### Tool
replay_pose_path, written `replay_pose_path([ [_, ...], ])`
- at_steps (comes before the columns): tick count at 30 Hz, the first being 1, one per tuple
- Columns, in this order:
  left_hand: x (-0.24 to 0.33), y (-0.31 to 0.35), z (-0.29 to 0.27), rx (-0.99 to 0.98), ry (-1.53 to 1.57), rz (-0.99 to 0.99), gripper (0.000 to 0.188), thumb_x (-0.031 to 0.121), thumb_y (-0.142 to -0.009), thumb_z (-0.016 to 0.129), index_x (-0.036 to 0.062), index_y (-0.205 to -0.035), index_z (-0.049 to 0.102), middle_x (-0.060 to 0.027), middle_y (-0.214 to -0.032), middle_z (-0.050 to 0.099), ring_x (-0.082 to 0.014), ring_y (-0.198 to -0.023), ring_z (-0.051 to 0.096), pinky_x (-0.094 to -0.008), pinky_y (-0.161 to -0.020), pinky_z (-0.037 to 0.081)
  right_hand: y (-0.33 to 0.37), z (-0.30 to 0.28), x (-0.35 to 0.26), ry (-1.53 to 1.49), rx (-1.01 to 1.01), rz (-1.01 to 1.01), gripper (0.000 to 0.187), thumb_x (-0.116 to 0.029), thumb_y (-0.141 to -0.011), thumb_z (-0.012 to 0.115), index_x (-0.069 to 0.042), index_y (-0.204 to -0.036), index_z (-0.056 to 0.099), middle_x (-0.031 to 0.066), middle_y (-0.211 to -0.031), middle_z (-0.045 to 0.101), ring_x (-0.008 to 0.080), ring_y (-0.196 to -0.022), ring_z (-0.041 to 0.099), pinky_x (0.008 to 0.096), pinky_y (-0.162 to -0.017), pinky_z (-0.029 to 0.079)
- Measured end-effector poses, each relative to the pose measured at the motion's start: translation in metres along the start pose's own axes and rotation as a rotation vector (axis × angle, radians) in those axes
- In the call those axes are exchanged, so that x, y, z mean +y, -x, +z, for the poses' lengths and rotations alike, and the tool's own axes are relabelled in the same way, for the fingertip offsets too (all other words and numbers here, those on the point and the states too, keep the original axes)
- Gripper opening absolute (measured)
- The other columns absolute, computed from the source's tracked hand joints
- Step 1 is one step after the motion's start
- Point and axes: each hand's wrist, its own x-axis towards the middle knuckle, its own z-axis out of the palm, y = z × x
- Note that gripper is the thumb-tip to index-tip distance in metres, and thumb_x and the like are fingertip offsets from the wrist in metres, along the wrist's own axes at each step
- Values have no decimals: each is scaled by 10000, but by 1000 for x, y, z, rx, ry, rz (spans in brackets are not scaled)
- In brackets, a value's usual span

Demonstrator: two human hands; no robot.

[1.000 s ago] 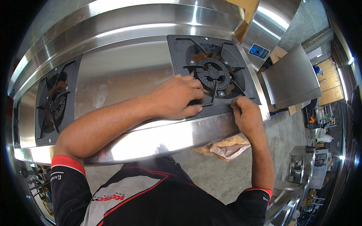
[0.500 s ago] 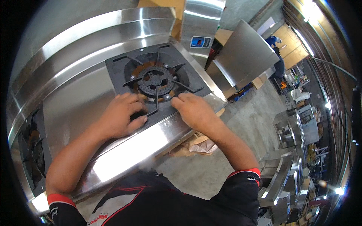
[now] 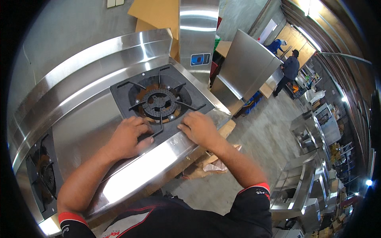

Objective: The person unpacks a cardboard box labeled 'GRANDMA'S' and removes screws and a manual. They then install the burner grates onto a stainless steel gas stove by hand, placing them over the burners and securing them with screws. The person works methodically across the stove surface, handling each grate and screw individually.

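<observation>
A steel stove holds a square black cast-iron burner plate (image 3: pixel 119 99) with a round burner (image 3: pixel 159 101) and several grate prongs. At the plate's near left side lies my left hand (image 3: pixel 129 137), its fingers bent over the plate and its thumb spread away from them. Beside the near right side is my right hand (image 3: pixel 201 129). Its fingers are curled together with the thumb at the plate's surface; their tips are partly hidden, and I cannot see what is in them. Between the two hands one prong reaches toward me.
Another black burner (image 3: pixel 47 176) sits at the stove's left end. A curved steel backsplash (image 3: pixel 91 55) rises behind. A steel cabinet (image 3: pixel 198 39) and a large steel panel (image 3: pixel 250 63) stand at the back right. Two people are farther off, one in dark clothes (image 3: pixel 291 66).
The view has tilted up, so the stove sits lower in the picture and more of the back shows. Both hands keep nearly the same places at the burner plate.
</observation>
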Motion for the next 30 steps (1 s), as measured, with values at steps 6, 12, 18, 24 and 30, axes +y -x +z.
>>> replay_pose_path([
  [6, 10, 8, -7, -53, -41, -35, 349, 278, -825, 693, 62, -1098, 671, -149, -1121, 624, -344, -1058, 574, -456, -939, 447, 14, 12, -3, -181, 338, -30, 192, -234, -857, 687, -48, -814, 711, 84, -914, 677, 291, -862, 616, 404, -779, 503],
  [12, 101, 73, -69, -242, 272, -297, 440, 347, -853, 686, 74, -1198, 667, -175, -1244, 630, -344, -1135, 602, -455, -1017, 432, 19, 16, 4, -226, 329, -9, 195, -228, -854, 674, -46, -793, 705, 95, -912, 675, 318, -860, 604, 428, -788, 497],
  [18, 133, 276, -36, -18, 968, -966, 420, 305, -834, 761, -3, -1106, 677, -116, -1059, 704, -228, -995, 663, -355, -930, 491, 20, 21, -19, -233, 429, 71, 152, -194, -830, 706, -45, -804, 704, 91, -938, 683, 286, -894, 618, 397, -809, 495],
  [24, 113, 492, 94, -111, 931, -1514, 621, 524, -938, 595, 0, -1270, 607, -150, -1186, 670, -267, -1106, 635, -406, -1000, 463, 57, 22, -212, -1202, 92, -426, 147, -187, -853, 721, -45, -862, 679, 114, -860, 674, 281, -824, 668, 387, -754, 533],
  [30, 208, 607, 143, 516, 1210, -1834, 677, 581, -942, 530, 14, -1307, 586, -160, -1245, 641, -292, -1154, 610, -437, -1026, 440, 93, 169, -403, -1150, -1036, -767, 407, -361, -911, 664, -2, -1102, 666, 200, -1101, 681, 332, -1034, 658, 411, -862, 516],
])
